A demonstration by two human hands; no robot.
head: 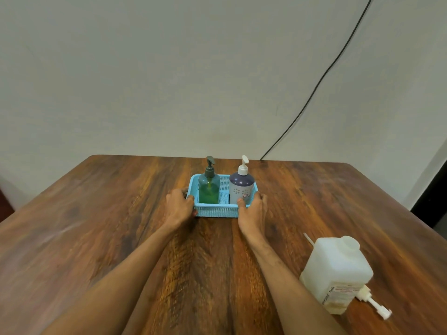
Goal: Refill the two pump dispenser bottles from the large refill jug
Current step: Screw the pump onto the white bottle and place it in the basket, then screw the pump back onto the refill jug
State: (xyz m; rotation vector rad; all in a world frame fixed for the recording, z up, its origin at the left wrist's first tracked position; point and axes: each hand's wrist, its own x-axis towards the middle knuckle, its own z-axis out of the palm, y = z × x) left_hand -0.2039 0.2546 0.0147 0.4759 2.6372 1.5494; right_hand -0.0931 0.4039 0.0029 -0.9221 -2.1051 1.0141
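Note:
A light blue plastic basket (217, 211) stands near the far middle of the wooden table. In it stand a green bottle with a grey pump (209, 188) on the left and a dark purple-and-white bottle with a white pump (242, 188) on the right, both upright. My left hand (179, 207) grips the basket's left end. Gripping its right end is my right hand (252, 213), thumb over the rim. The large translucent white refill jug (336, 272) stands at the near right, its cap on, apart from both hands.
A loose white pump head (373, 303) with its tube lies on the table beside the jug. A thin white tube (309, 239) pokes out behind the jug. A black cable (321, 78) runs down the wall behind the table (96, 226).

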